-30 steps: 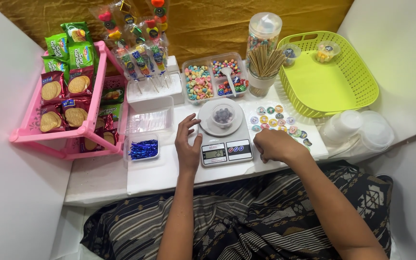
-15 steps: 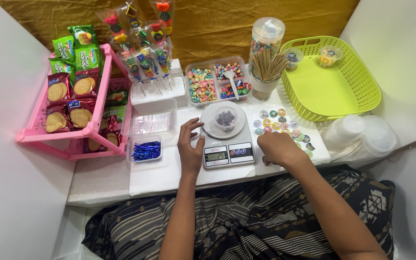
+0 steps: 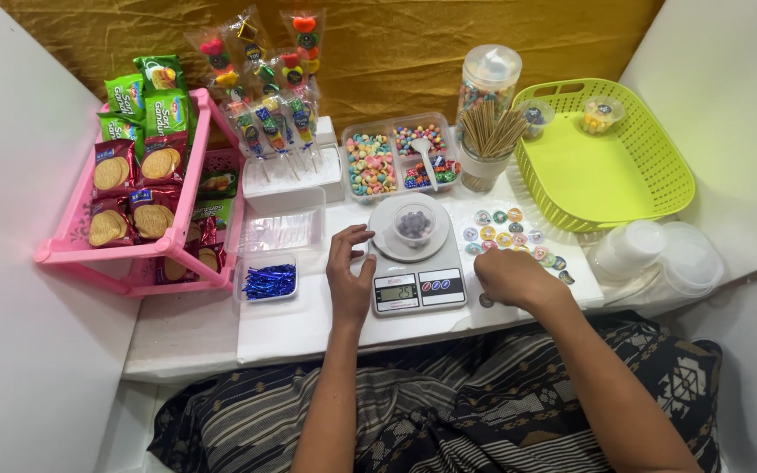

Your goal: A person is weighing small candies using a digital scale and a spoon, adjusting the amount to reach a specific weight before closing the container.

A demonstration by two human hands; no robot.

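Observation:
A small white kitchen scale (image 3: 417, 282) sits on the white table in front of me. On its round pan stands a little clear cup (image 3: 414, 224) holding dark candies. My left hand (image 3: 350, 273) rests at the scale's left edge, fingers spread and holding nothing. My right hand (image 3: 510, 278) lies just right of the scale, fingers curled down onto a sheet of round coloured stickers (image 3: 512, 236); whether it grips one I cannot tell.
A pink rack (image 3: 137, 251) of biscuit packs stands at the left. Candy skewers (image 3: 269, 105), a divided candy tray (image 3: 400, 158), a stick cup (image 3: 488, 144), a green basket (image 3: 606, 166) and stacked clear lids (image 3: 659, 256) ring the scale. Blue twist ties (image 3: 270, 281) lie in a small tray.
Both hands stay by the scale. The camera view has shifted slightly; my left fingers have spread a little beside the pan.

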